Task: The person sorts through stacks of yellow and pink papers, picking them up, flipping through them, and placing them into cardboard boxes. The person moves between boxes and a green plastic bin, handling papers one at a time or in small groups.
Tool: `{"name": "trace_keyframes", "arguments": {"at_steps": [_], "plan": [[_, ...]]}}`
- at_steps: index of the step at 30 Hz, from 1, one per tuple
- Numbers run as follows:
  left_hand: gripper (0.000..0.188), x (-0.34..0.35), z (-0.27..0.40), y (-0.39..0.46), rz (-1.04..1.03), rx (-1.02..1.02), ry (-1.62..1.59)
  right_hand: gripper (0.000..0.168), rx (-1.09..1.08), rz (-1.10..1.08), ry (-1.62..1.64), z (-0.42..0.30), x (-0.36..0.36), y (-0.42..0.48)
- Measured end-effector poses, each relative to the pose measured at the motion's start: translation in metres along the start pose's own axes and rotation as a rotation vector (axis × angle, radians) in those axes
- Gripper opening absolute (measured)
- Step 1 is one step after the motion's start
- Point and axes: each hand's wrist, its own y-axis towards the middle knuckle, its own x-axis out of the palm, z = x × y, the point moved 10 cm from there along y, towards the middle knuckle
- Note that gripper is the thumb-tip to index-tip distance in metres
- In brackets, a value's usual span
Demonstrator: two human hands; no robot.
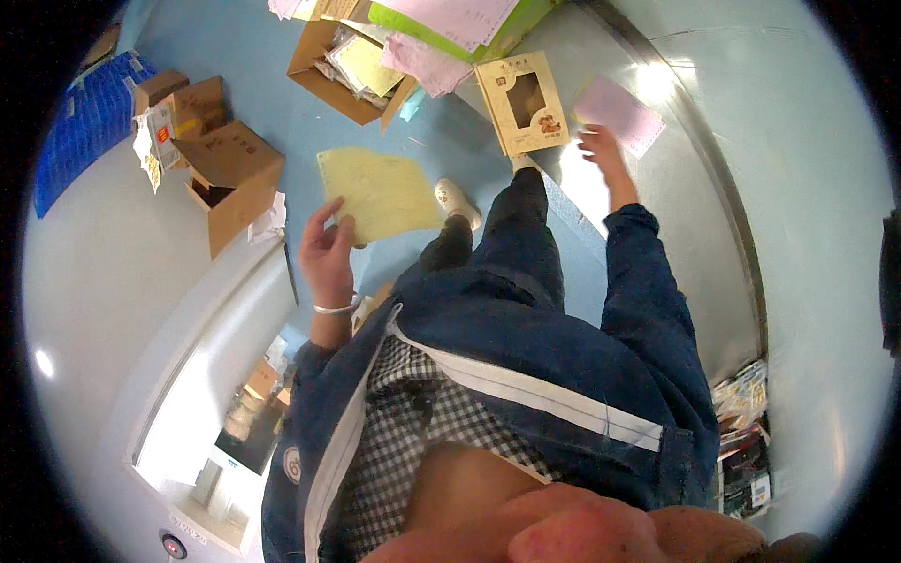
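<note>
My left hand (329, 250) grips a yellow paper sheet (380, 193) by its near left corner, between thumb and fingers. The sheet hangs in the air over the blue floor, left of my shoes. My right hand (607, 158) is over a shiny metal surface with its fingers apart and nothing seen in them. Just beyond its fingertips is a pink paper sheet (619, 116); whether they touch is unclear. Left of that hand is a cream printed carton (493, 105) with a dark window, bearing writing and a cartoon figure.
An open cardboard box (310, 60) of papers and packets stands ahead. Beside it, a green bin (524, 39) carries pink sheets. More cardboard boxes (246, 169) and a blue wrapped stack (84, 127) are at left. Packets and dark goods (742, 450) sit at lower right.
</note>
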Motion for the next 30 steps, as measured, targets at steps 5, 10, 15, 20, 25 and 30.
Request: {"name": "trace_keyframes", "arguments": {"at_steps": [5,10,15,20,25,30], "plan": [[0.031,-0.022,-0.002,-0.003,0.01,0.076,-0.138,0.046,0.179,-0.614,0.242,-0.041,0.232,-0.137],[0.044,-0.07,-0.039,-0.006,0.029,0.098,-0.185,0.047,0.341,-0.738,0.737,-0.067,0.337,-0.212],[0.06,-0.135,-0.099,-0.016,0.07,0.056,-0.132,0.04,0.075,-0.477,0.361,-0.069,0.357,-0.212],[0.063,-0.192,-0.135,-0.021,0.067,0.085,-0.03,0.034,-0.201,-0.402,0.222,-0.068,0.391,-0.235],[0.055,-0.215,-0.161,-0.015,-0.02,0.021,-0.162,0.031,-0.265,-0.349,0.153,-0.057,0.411,-0.256],[0.032,-0.199,-0.185,-0.008,-0.154,-0.145,-0.31,0.031,-0.306,-0.21,-0.094,-0.063,0.403,-0.277]]}}
